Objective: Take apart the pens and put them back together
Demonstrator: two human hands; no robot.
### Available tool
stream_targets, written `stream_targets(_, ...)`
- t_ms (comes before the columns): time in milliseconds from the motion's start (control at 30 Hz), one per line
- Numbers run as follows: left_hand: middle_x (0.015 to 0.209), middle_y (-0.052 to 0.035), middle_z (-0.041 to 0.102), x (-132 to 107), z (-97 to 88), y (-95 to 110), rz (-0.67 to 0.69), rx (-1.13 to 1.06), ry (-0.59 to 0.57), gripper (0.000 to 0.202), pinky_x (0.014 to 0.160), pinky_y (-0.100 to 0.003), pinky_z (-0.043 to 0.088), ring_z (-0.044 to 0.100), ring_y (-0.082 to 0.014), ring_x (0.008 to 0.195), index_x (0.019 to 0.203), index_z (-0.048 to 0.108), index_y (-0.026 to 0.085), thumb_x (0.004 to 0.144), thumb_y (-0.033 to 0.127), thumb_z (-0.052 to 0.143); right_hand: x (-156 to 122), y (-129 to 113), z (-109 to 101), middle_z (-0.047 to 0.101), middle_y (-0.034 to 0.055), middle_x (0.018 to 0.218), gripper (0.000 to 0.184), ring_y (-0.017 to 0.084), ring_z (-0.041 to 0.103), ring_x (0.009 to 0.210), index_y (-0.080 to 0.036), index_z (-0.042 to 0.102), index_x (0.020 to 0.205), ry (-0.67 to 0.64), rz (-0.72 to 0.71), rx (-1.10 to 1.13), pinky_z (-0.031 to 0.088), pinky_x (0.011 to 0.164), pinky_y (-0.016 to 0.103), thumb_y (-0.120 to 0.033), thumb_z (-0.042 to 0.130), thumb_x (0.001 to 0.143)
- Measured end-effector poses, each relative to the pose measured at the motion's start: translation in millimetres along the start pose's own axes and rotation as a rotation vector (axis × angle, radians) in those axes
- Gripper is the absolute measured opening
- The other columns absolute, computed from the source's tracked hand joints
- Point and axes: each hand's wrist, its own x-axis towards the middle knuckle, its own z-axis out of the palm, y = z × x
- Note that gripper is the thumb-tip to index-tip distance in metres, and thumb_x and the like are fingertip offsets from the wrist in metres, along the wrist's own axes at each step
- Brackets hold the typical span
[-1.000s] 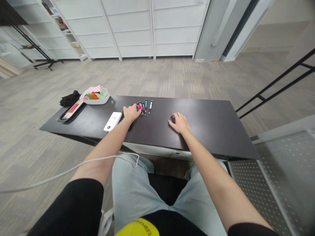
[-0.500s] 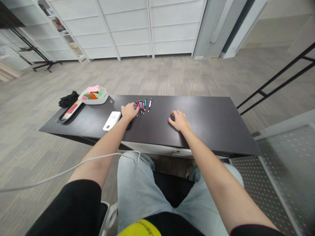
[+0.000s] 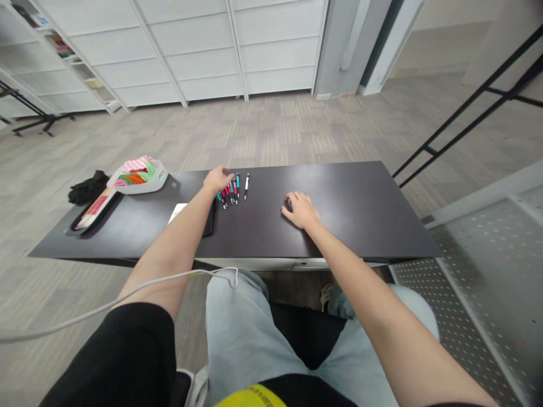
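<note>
My left hand [image 3: 218,179] is over the upper end of a row of several pens [image 3: 231,192] on the dark table. Its fingers look apart, touching or just above the pen tops; the pens nearest it are partly covered. Pink, blue and black show on the pens, which lie close together. One white and black pen [image 3: 246,186] lies slightly apart, to the right. My right hand [image 3: 302,209] rests on the tabletop further right, thumb apart from the curved fingers, with nothing visible in it.
My left forearm partly covers a white device [image 3: 176,210] and a flat black item [image 3: 208,224]. Left on the table [image 3: 356,226] are a white basket [image 3: 159,182] of colourful items, a black tray [image 3: 87,227] and a black cloth bundle [image 3: 88,188]. A white cable [image 3: 106,305] crosses my left arm.
My left hand has moved from the pens' side to their upper ends, uncovering more of them. The view has shifted; my right hand keeps its place on the table.
</note>
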Motion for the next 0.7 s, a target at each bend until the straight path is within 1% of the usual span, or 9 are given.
stream_targets(67,0.158,-0.0127,0.092,11,1.4,8,0.054,0.033,-0.03,0.054,0.129,-0.041,0.062,0.082,-0.035,0.158,0.172,0.076,0.028,0.122,0.049,0.07,-1,-1,0,0.085,0.0218,0.153,0.026,0.046,0.077,0.145,-0.03,0.079,0.142,0.003,0.002,0.003,0.06,0.127,0.06,-0.035,0.065,0.121)
stream_targets(133,0.161,-0.0137,0.091,22,2.7,16,0.103,0.11,-0.064,0.058,0.135,-0.045,0.057,0.079,-0.0373,0.162,0.175,0.076,0.028,0.121,0.048,0.07,-1,-1,0,0.085,0.0214,0.154,0.027,0.045,0.077,0.145,-0.03,0.079,0.143,0.001,0.008,0.004,0.06,0.128,0.06,-0.036,0.065,0.121)
stream_targets(167,0.16,-0.0138,0.091,27,3.2,19,0.122,0.151,-0.082,0.056,0.137,-0.048,0.055,0.078,-0.0387,0.164,0.172,0.079,0.029,0.12,0.048,0.072,-1,-1,0,0.084,0.0211,0.155,0.027,0.045,0.077,0.145,-0.029,0.078,0.144,-0.001,0.011,0.005,0.059,0.128,0.06,-0.036,0.065,0.121)
stream_targets(267,0.151,-0.0113,0.095,39,5.3,25,0.13,0.197,-0.119,0.043,0.14,-0.053,0.05,0.078,-0.0414,0.161,0.151,0.092,0.033,0.111,0.046,0.08,-1,-1,0,0.084,0.02,0.158,0.029,0.044,0.075,0.146,-0.029,0.077,0.146,-0.01,0.012,0.007,0.058,0.13,0.06,-0.037,0.063,0.122)
stream_targets(300,0.15,-0.0106,0.096,42,6.2,26,0.124,0.197,-0.125,0.041,0.14,-0.054,0.051,0.078,-0.0413,0.16,0.147,0.092,0.035,0.109,0.046,0.081,-1,-1,0,0.084,0.02,0.158,0.029,0.044,0.075,0.147,-0.029,0.077,0.146,-0.01,0.012,0.007,0.058,0.13,0.06,-0.038,0.063,0.122)
stream_targets(367,0.15,-0.0101,0.095,45,8.1,26,0.115,0.195,-0.134,0.043,0.138,-0.054,0.054,0.078,-0.04,0.157,0.149,0.091,0.035,0.108,0.046,0.081,-2,0,1,0.084,0.0201,0.157,0.029,0.045,0.075,0.147,-0.029,0.077,0.146,-0.009,0.013,0.009,0.058,0.13,0.06,-0.037,0.064,0.121)
stream_targets(433,0.151,-0.0111,0.095,48,10.1,25,0.105,0.189,-0.139,0.046,0.135,-0.052,0.058,0.079,-0.0391,0.155,0.152,0.09,0.033,0.109,0.046,0.081,-1,1,2,0.084,0.0205,0.156,0.029,0.045,0.075,0.146,-0.028,0.078,0.145,-0.006,0.011,0.011,0.059,0.13,0.061,-0.036,0.065,0.121)
stream_targets(500,0.152,-0.0123,0.094,50,12.3,25,0.096,0.181,-0.144,0.045,0.133,-0.05,0.06,0.081,-0.0388,0.153,0.15,0.091,0.03,0.109,0.047,0.082,-1,2,4,0.084,0.0213,0.155,0.029,0.046,0.076,0.146,-0.028,0.077,0.145,-0.005,0.008,0.009,0.059,0.129,0.061,-0.037,0.064,0.121)
stream_targets(700,0.149,-0.0141,0.094,56,20.3,26,0.085,0.154,-0.135,0.04,0.131,-0.047,0.064,0.084,-0.038,0.149,0.145,0.091,0.027,0.109,0.044,0.087,2,5,8,0.083,0.0217,0.155,0.03,0.046,0.075,0.146,-0.027,0.077,0.146,-0.002,0.003,0.006,0.058,0.129,0.06,-0.038,0.063,0.122)
